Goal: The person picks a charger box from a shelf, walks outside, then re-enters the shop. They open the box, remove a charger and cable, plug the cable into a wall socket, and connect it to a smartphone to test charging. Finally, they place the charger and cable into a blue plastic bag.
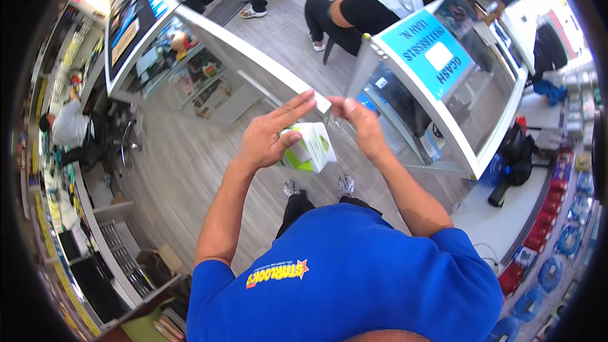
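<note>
My left hand (271,134) has its thumb over a small white and green box (311,147), keeping it against the palm. Its other fingers reach out along the end of a white-framed glass counter (253,63). Close by on the right, the fingers of my right hand (360,123) are bent in at the corner of that white frame. What they pinch there, if anything, is too small to make out. Both hands meet at the gap between the left counter and a second white-framed glass counter (437,107) on the right.
A blue sign (427,50) lies on the right counter. Beyond the counters a seated person (364,16) holds a phone, and another person stands. At far left someone sits near an office chair (123,139). Shelves with packaged goods (551,234) line the right. Grey wood-look floor (171,171) surrounds my feet.
</note>
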`<state>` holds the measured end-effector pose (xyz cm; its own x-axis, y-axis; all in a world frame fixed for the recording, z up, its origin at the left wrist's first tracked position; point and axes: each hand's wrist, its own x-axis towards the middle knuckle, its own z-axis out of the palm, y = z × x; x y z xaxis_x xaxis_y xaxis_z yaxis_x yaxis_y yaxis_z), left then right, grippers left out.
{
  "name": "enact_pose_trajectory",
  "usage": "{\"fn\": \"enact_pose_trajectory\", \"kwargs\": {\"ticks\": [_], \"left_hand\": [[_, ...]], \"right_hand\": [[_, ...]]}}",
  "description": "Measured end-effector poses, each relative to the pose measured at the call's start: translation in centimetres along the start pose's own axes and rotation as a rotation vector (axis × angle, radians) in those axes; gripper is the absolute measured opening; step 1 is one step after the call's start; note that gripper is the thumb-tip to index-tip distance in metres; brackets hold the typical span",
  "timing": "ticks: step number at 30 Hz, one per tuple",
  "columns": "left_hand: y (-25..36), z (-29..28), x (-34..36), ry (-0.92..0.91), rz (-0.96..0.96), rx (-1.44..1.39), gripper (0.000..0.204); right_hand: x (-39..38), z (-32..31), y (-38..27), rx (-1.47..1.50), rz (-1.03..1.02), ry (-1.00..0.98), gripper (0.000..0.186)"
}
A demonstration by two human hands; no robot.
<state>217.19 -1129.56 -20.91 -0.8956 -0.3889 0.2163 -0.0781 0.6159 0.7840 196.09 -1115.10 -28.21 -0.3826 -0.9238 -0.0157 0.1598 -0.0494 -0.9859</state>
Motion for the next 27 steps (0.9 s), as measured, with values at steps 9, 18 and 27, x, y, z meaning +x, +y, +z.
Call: {"fn": "enact_pose_trajectory", "kwargs": {"ticks": [9,18,27], "left_hand": [[-2.0,1.7,13.8,-0.085,0.095,0.315,0.063],[-3.1,1.6,17.3,-0.195,0.098,0.323,0.061],[-6.5,1.1,17.5,-0.244,0.090,-0.363,0.076]], "right_hand": [[6.2,-5.3,-2.4,0.592,0.068,0.482,0.042],[9.4,-3.0,1.0,0.657,-0.089,0.707,0.027],[9.6,-5.2,3.2,0.220,0.156,0.593,0.048]]}}
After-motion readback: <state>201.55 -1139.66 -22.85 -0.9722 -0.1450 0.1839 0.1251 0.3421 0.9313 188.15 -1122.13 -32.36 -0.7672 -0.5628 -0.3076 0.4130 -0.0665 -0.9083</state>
